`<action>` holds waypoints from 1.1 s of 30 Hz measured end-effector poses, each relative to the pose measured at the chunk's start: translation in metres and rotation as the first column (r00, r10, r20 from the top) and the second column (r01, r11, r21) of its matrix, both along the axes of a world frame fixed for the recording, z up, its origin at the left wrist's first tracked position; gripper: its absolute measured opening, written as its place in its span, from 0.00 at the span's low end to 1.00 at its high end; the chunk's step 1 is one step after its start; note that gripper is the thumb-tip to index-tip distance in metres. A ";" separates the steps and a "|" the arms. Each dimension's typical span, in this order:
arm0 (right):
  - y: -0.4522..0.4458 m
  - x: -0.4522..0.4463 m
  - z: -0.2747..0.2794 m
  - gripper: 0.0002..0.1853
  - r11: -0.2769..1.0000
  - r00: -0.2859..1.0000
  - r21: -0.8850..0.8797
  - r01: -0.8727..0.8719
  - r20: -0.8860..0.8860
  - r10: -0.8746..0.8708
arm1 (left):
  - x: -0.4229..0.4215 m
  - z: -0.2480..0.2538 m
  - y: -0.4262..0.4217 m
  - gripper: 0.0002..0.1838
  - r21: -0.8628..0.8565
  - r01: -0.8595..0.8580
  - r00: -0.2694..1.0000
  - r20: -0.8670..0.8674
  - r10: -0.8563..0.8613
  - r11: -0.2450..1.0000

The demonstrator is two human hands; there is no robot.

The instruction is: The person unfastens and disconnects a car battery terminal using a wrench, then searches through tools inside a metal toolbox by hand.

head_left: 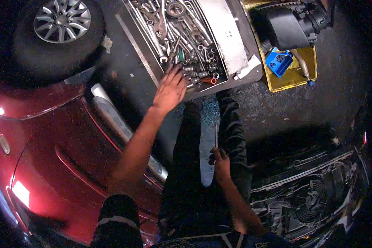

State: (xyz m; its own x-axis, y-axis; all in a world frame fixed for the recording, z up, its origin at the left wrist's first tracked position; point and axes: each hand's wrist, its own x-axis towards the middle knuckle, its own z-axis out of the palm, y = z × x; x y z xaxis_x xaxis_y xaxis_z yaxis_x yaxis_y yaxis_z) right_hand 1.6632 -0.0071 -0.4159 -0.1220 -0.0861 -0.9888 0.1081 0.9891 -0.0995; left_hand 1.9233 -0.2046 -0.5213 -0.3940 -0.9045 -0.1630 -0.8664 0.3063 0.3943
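My left hand (171,87) reaches over the near edge of a tool drawer (225,78), its fingers stretched out and holding nothing that I can see. Beneath and around its fingertips lie metal sockets (189,69), wrenches (163,59) and other loose tools. I cannot tell whether the fingertips touch them. An orange-handled piece (208,80) lies at the drawer's near right corner. Lower down, in front of my legs, my right hand (220,161) is closed around a slim metal rod-shaped tool (216,134) that points up and away; its exact kind is not clear.
A red car body panel (70,149) fills the left side, with a wheel (62,20) above it. At the upper right a yellow crate (293,86) holds a black car part (283,27) and a blue tray (279,62). An open engine bay (310,198) lies at the lower right.
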 end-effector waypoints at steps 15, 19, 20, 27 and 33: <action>0.024 0.020 -0.006 0.16 0.995 0.992 0.011 -0.097 0.083 0.096 | -0.026 0.026 0.092 0.14 0.099 -0.385 0.887 -0.237 0.397 0.918; 0.045 0.023 -0.017 0.16 0.990 0.991 -0.131 -0.056 0.111 0.070 | -0.030 0.026 0.090 0.15 0.270 -0.474 0.800 -0.265 0.538 0.838; 0.045 0.023 -0.017 0.16 0.991 0.991 -0.102 -0.085 0.094 0.095 | -0.029 0.023 0.086 0.15 0.209 -0.440 0.842 -0.243 0.483 0.873; 0.033 0.025 -0.012 0.14 0.992 0.991 0.015 -0.126 0.038 0.126 | -0.029 0.007 0.019 0.16 -0.011 -0.377 0.904 -0.222 0.365 0.926; 0.042 0.015 -0.018 0.16 0.991 0.987 -0.039 -0.127 0.096 0.130 | -0.048 0.006 -0.065 0.25 -0.170 -0.352 0.930 -0.173 0.324 0.920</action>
